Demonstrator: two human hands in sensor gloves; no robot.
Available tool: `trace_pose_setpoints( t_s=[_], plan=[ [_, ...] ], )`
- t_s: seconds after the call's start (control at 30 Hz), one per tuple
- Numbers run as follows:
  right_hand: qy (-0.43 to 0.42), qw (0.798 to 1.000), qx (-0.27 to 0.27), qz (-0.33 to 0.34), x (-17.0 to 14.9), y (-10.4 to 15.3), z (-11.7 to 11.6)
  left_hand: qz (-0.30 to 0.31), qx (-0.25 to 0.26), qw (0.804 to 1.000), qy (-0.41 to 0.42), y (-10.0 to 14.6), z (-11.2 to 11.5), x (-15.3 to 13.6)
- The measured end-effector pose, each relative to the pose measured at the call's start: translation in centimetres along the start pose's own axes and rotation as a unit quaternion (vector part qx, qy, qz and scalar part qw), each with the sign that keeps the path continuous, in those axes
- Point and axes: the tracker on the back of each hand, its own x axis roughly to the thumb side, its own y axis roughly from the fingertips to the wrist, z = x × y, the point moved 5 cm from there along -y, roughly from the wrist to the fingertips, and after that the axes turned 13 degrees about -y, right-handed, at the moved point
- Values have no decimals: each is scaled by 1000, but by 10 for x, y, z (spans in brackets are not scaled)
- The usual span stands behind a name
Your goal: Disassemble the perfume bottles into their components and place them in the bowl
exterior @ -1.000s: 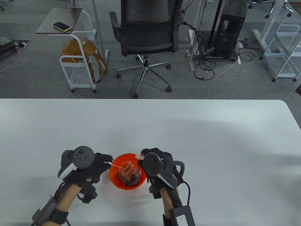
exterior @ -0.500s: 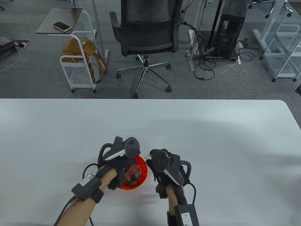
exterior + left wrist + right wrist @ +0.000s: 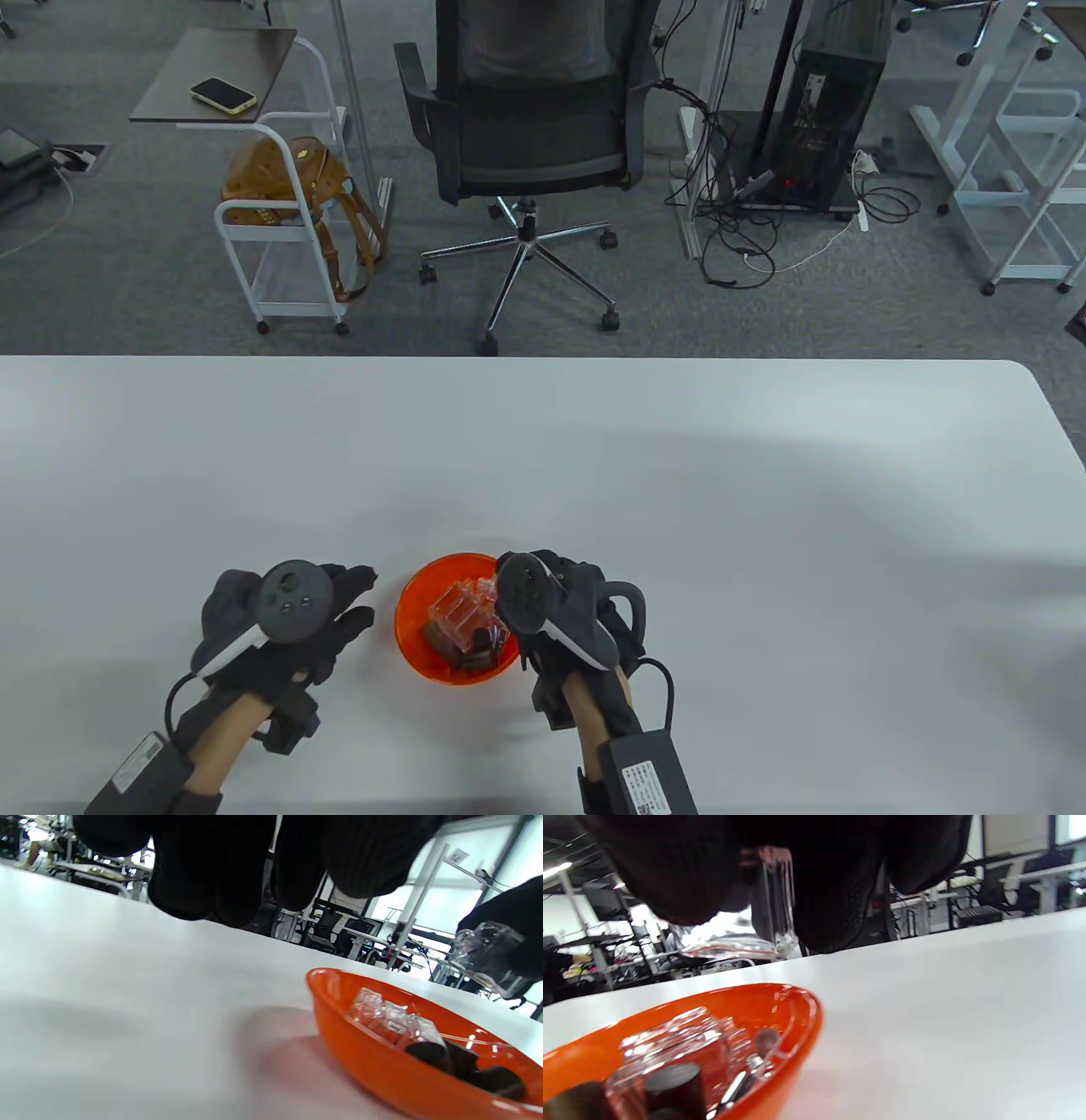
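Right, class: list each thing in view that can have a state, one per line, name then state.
left hand: empty, fingers spread, over the table left of the bowl.
right hand: grips a clear glass bottle, above the bowl's right rim.
clear glass bottle: held in the air, not yet in the bowl.
orange bowl: upright, holding clear and dark bottle parts.

The table view looks steeply down from the person's side across the white tabletop (image 3: 594,458) toward an office chair (image 3: 530,110) on the floor beyond. Both wrist views sit low, close above the tabletop, facing outward under gloved fingers (image 3: 212,870). All three share the orange bowl (image 3: 407,620): lower right in the left wrist view, lower left in the right.
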Motion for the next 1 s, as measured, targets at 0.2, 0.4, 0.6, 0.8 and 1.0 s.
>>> trace_pose_setpoints(
  t_s=[0.2, 0.4, 0.6, 0.8, 1.0],
  plan=[
    [110, 993, 10, 49, 50, -22, -27, -9, -52, 997, 54, -4, 23, -18],
    [192, 978, 45, 64, 73, -47, -54, 17, -83, 995, 46, -6, 30, -8],
    [219, 971, 68, 66, 73, -50, -69, 27, -91, 994, 55, -7, 31, -6],
    [227, 969, 66, 69, 73, -49, -68, 32, -97, 993, 57, -7, 32, -4],
    [201, 976, 52, 65, 69, -45, -48, 27, -67, 996, 55, -4, 24, -7]
  ],
)
